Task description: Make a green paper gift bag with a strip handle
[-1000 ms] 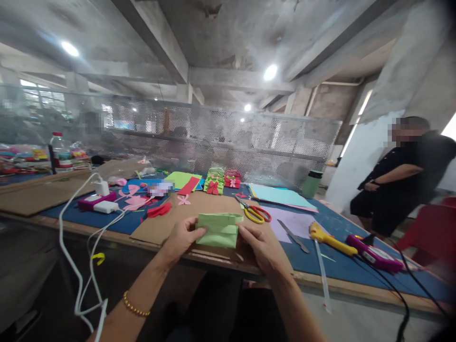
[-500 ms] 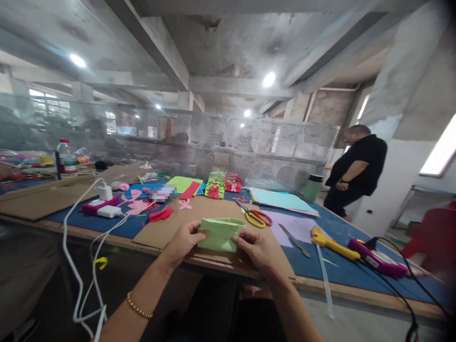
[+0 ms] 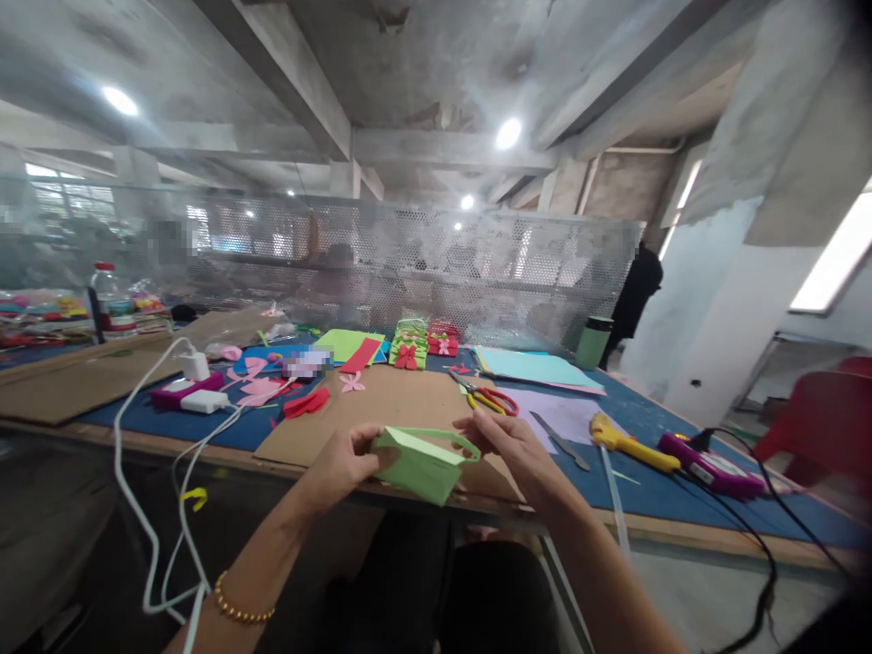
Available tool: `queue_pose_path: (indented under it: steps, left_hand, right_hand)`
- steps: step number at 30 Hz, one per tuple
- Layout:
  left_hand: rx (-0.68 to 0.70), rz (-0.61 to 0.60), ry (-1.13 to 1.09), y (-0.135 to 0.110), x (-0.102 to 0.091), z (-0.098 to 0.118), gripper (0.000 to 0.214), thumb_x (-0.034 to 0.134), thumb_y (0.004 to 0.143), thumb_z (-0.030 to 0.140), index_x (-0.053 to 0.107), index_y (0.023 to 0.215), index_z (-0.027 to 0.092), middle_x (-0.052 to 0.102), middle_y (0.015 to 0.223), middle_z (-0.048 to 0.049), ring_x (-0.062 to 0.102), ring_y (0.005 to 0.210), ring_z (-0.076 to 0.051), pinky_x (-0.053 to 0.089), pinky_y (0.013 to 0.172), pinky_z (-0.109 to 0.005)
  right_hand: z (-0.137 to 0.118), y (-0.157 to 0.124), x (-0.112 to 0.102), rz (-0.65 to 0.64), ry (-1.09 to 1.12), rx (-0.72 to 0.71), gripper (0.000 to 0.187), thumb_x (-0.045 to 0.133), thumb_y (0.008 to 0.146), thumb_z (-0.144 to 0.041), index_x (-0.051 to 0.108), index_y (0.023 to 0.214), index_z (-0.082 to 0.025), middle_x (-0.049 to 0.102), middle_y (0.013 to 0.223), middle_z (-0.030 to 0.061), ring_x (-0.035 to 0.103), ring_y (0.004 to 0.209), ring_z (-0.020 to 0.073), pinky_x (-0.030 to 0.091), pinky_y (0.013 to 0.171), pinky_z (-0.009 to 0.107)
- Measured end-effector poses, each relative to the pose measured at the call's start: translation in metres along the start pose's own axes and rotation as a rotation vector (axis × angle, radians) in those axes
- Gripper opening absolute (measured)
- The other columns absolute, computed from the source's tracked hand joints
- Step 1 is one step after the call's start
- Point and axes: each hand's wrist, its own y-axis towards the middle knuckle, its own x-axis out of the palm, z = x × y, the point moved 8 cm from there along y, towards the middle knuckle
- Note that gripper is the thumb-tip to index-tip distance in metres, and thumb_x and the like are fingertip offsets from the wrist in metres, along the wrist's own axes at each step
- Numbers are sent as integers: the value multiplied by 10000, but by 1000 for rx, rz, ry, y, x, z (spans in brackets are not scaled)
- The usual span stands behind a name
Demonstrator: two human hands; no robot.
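Note:
A small light-green paper bag (image 3: 419, 465) with a thin handle loop is held up just above the brown cardboard sheet (image 3: 381, 400) at the table's front edge. My left hand (image 3: 344, 463) pinches the bag's left side, fingers closed on it. My right hand (image 3: 508, 445) is at the bag's right end, fingertips pinched on the handle loop. Both forearms reach in from below; a gold bracelet is on the left wrist.
Red-and-yellow scissors (image 3: 491, 400), a blade (image 3: 559, 440), a yellow cutter (image 3: 630, 443) and a purple glue gun (image 3: 708, 465) lie right. Finished small bags (image 3: 411, 347), coloured paper sheets (image 3: 535, 370), pink cut-outs, chargers with white cables (image 3: 194, 389) lie left. Mesh screen behind; a person in black stands far right.
The bag has been lifted and tilted, its open top with the handle now showing. My right hand moved from its side up to the handle. The person in black walked farther away.

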Motion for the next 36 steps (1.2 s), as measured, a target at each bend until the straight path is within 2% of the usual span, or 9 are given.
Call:
queue_pose_path:
  steps: [4, 7, 10, 15, 19, 22, 25, 30, 36]
  left_hand:
    - [32, -63, 156, -11, 14, 10, 264, 748, 795, 370, 722, 823, 109, 612, 714, -4, 506, 675, -133, 381, 610, -217]
    - [63, -91, 247, -13, 20, 12, 290, 707, 834, 399, 715, 829, 109, 571, 697, 6, 458, 661, -126, 327, 586, -219]
    - [80, -112, 301, -14, 22, 10, 341, 662, 868, 450, 711, 849, 113, 565, 704, 3, 447, 664, -133, 316, 590, -229]
    - [83, -109, 330, -15, 22, 10, 411, 649, 870, 509, 709, 812, 107, 576, 684, -10, 460, 655, -142, 325, 586, -233]
    - [66, -108, 290, -17, 23, 12, 415, 635, 891, 508, 758, 960, 119, 689, 820, -62, 559, 748, -184, 403, 651, -243]
    - [49, -111, 224, -19, 25, 13, 428, 652, 882, 519, 778, 1018, 133, 725, 858, -78, 592, 788, -203, 426, 686, -250]
    - [50, -106, 201, -19, 27, 15, 484, 653, 856, 580, 793, 919, 121, 695, 770, -69, 556, 712, -181, 399, 634, -243]
    - [56, -92, 220, -17, 30, 19, 511, 666, 822, 602, 782, 789, 106, 626, 708, -54, 498, 667, -158, 356, 588, -236]
    - [22, -112, 258, -16, 33, 15, 356, 659, 825, 432, 768, 726, 108, 554, 645, -15, 439, 637, -136, 313, 563, -227]
  right_hand:
    - [-17, -16, 25, -208, -66, 36, 581, 652, 789, -711, 782, 880, -152, 724, 696, 53, 612, 643, 165, 454, 620, 278]
    - [-21, -24, 40, -303, -72, 49, 608, 664, 738, -751, 739, 787, -149, 605, 598, 0, 489, 537, 113, 367, 517, 239]
    - [-21, -28, 46, -329, -72, 50, 625, 648, 725, -776, 664, 722, -151, 486, 576, -36, 383, 508, 86, 299, 476, 225]
    - [-24, -32, 48, -324, -115, 17, 590, 566, 827, -734, 571, 664, -167, 458, 594, -35, 369, 540, 90, 302, 506, 229]
    - [-28, -34, 51, -339, -197, -42, 564, 516, 885, -686, 670, 759, -159, 506, 618, -20, 404, 555, 106, 323, 526, 239]
    - [-32, -34, 49, -316, -297, -120, 447, 556, 910, -578, 742, 862, -175, 605, 700, 6, 484, 621, 131, 357, 561, 242]
    - [-37, -33, 47, -261, -412, -203, 384, 533, 956, -447, 728, 756, -183, 642, 699, 18, 525, 646, 144, 378, 592, 250]
    - [-46, -32, 47, -113, -553, -331, 385, 518, 966, -319, 646, 626, -189, 611, 749, 39, 529, 694, 156, 384, 651, 282]
    - [-53, -30, 51, -25, -612, -428, 362, 530, 961, -230, 584, 605, -190, 514, 728, 17, 489, 702, 155, 362, 653, 296]
